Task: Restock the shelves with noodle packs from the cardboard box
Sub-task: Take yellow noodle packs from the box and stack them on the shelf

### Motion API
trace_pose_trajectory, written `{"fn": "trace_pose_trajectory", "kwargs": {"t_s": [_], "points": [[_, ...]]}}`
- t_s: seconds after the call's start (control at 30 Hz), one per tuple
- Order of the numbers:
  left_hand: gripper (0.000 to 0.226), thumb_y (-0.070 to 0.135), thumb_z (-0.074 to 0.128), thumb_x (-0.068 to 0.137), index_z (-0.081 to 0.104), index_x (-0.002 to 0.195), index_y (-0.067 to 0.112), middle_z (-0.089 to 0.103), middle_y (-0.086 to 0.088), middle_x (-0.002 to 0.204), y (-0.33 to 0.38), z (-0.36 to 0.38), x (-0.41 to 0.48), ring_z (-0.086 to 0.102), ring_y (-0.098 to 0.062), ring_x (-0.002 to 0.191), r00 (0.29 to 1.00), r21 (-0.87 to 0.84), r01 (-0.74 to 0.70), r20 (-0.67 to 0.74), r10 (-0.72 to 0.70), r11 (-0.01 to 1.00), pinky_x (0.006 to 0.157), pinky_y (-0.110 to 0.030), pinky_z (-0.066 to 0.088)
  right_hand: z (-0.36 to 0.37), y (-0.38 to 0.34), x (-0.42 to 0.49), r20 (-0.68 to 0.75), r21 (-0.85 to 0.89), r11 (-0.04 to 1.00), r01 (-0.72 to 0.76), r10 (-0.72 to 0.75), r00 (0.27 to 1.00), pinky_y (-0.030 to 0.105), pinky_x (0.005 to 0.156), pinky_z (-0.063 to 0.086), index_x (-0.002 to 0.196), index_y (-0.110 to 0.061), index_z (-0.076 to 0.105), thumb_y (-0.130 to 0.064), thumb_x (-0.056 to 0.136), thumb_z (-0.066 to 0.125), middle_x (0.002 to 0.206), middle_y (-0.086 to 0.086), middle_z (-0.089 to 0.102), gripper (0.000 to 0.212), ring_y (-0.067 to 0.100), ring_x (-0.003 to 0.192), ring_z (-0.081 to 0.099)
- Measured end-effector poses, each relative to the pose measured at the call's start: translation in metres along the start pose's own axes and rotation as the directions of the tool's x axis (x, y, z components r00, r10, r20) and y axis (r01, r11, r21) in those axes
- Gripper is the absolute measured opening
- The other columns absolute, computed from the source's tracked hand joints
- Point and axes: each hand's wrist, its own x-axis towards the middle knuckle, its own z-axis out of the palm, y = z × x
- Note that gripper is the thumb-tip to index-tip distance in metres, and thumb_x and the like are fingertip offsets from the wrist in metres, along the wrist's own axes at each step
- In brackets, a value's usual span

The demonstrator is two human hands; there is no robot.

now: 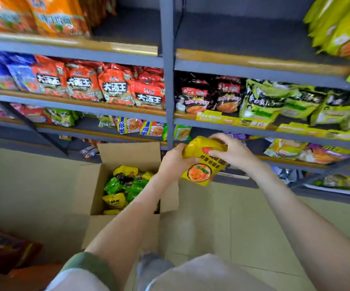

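**Left hand (175,162) and right hand (231,152) both on one yellow pack, clear of the box**

We see the left hand curled round the left edge of the noodle pack (199,174), fingers wrapped behind it. The right hand grips the upper right part, fingers curled over the top and thumb on the printed front. Neither hand is spread; both grip.

The pack is in the air in front of the lower shelves (107,104). It sits just right of the grey upright post (167,80) and up and to the right of the cardboard box (90,185). It touches neither shelf nor box.

We judge the two-handed hold is for squaring up or turning the pack before it goes in face-out, since a soft pack flops in one hand. The box stands open on the floor (212,217) right against the shelving, likely to keep the reach short. More packs (123,185), green and yellow, lie loose inside it.

The pack's long axis runs roughly up-down, leaning a little. The upper end bends over toward the shelves and the lower end with the bowl picture points at the floor. The printed front faces us.

Yellow packs (338,28) stand on the top right shelf. They are too blurred to tell whether they match.
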Motion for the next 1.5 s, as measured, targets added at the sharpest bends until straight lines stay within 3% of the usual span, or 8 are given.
{"fn": "trace_pose_trajectory", "kwargs": {"t_s": [0.13, 0.23, 0.43, 0.53, 0.73, 0.93, 1.33, 1.5], "points": [[0.045, 0.041, 0.069, 0.084, 0.058, 0.116, 0.013, 0.067, -0.001, 0.093, 0.058, 0.035, 0.002, 0.063, -0.021, 0.084, 0.994, -0.189, -0.007, -0.108, -0.014, 0.982, 0.069, -0.032, 0.048, -0.049, 0.037, -0.037, -0.307, -0.096, 0.995, -0.003, -0.027, 0.951, 0.048, 0.114, 0.018, 0.151, -0.026, 0.013, -0.039, 0.074, 0.079, 0.157, 0.003, 0.013, 0.102, 0.024, 0.143, 0.010], [0.058, 0.045, 0.069, 0.083, 0.055, 0.127, 0.010, 0.067, -0.002, 0.107, 0.101, 0.052, 0.009, 0.064, -0.020, 0.090, 0.988, -0.288, -0.048, -0.157, 0.002, 0.956, 0.077, -0.033, 0.050, -0.080, 0.059, -0.059, -0.347, 0.010, 0.998, 0.056, -0.049, 0.937, 0.047, 0.115, 0.017, 0.150, -0.032, 0.002, -0.035, 0.068, 0.084, 0.157, 0.002, 0.004, 0.116, 0.016, 0.142, 0.008], [0.069, 0.054, 0.068, 0.080, 0.052, 0.132, 0.011, 0.064, -0.005, 0.119, 0.184, 0.076, 0.031, 0.061, -0.023, 0.106, 0.977, -0.339, -0.177, -0.176, 0.122, 0.924, 0.082, -0.033, 0.049, -0.143, 0.083, -0.068, -0.387, 0.095, 0.977, 0.193, -0.143, 0.911, 0.045, 0.115, 0.010, 0.140, -0.050, -0.015, -0.021, 0.078, 0.077, 0.159, -0.004, -0.005, 0.114, 0.014, 0.146, -0.004], [0.034, 0.041, 0.068, 0.085, 0.063, 0.110, 0.018, 0.069, 0.005, 0.093, 0.223, 0.084, 0.043, 0.065, -0.013, 0.083, 0.945, -0.336, -0.297, -0.235, 0.225, 0.894, 0.075, -0.031, 0.054, -0.177, 0.093, -0.063, -0.468, 0.043, 0.972, 0.232, -0.186, 0.864, 0.040, 0.115, 0.010, 0.138, -0.050, -0.018, -0.021, 0.082, 0.074, 0.160, 0.001, -0.004, 0.111, 0.013, 0.145, -0.005], [0.029, 0.039, 0.068, 0.084, 0.062, 0.105, 0.019, 0.050, -0.003, 0.098, 0.308, 0.116, 0.094, 0.053, -0.018, 0.088, 0.807, -0.147, -0.530, -0.391, 0.443, 0.835, 0.078, -0.029, 0.045, -0.254, 0.128, -0.041, -0.687, -0.067, 0.951, 0.303, -0.264, 0.677, 0.026, 0.109, 0.016, 0.136, -0.051, -0.015, -0.020, 0.088, 0.067, 0.159, 0.004, -0.008, 0.100, 0.010, 0.145, -0.007], [0.034, 0.034, 0.069, 0.084, 0.062, 0.112, 0.015, 0.048, -0.002, 0.099, 0.376, 0.136, 0.146, 0.050, -0.011, 0.086, 0.741, -0.112, -0.618, -0.414, 0.529, 0.778, 0.067, -0.003, 0.034, -0.321, 0.159, -0.012, -0.791, -0.131, 0.943, 0.305, -0.285, 0.541, 0.004, 0.097, 0.011, 0.136, -0.044, 0.002, -0.013, 0.087, 0.067, 0.156, 0.018, -0.002, 0.087, 0.018, 0.142, 0.001], [0.035, 0.035, 0.067, 0.086, 0.061, 0.112, 0.011, 0.053, -0.006, 0.103, 0.411, 0.150, 0.209, 0.055, -0.020, 0.090, 0.761, -0.076, -0.575, -0.414, 0.499, 0.814, 0.077, -0.029, 0.043, -0.382, 0.196, 0.034, -0.683, -0.199, 0.924, 0.326, -0.369, 0.631, 0.023, 0.105, 0.026, 0.150, -0.021, 0.002, -0.010, 0.087, 0.067, 0.152, 0.014, 0.009, 0.091, -0.003, 0.126, 0.019], [0.054, 0.030, 0.067, 0.088, 0.041, 0.133, 0.013, 0.054, -0.009, 0.125, 0.408, 0.157, 0.230, 0.058, -0.019, 0.101, 0.716, 0.047, -0.624, -0.364, 0.595, 0.780, 0.082, -0.033, 0.047, -0.398, 0.216, 0.052, -0.556, -0.190, 0.933, 0.306, -0.359, 0.750, 0.042, 0.112, 0.026, 0.149, -0.037, -0.005, -0.019, 0.087, 0.068, 0.158, 0.007, 0.001, 0.098, 0.024, 0.142, 0.019]]}}
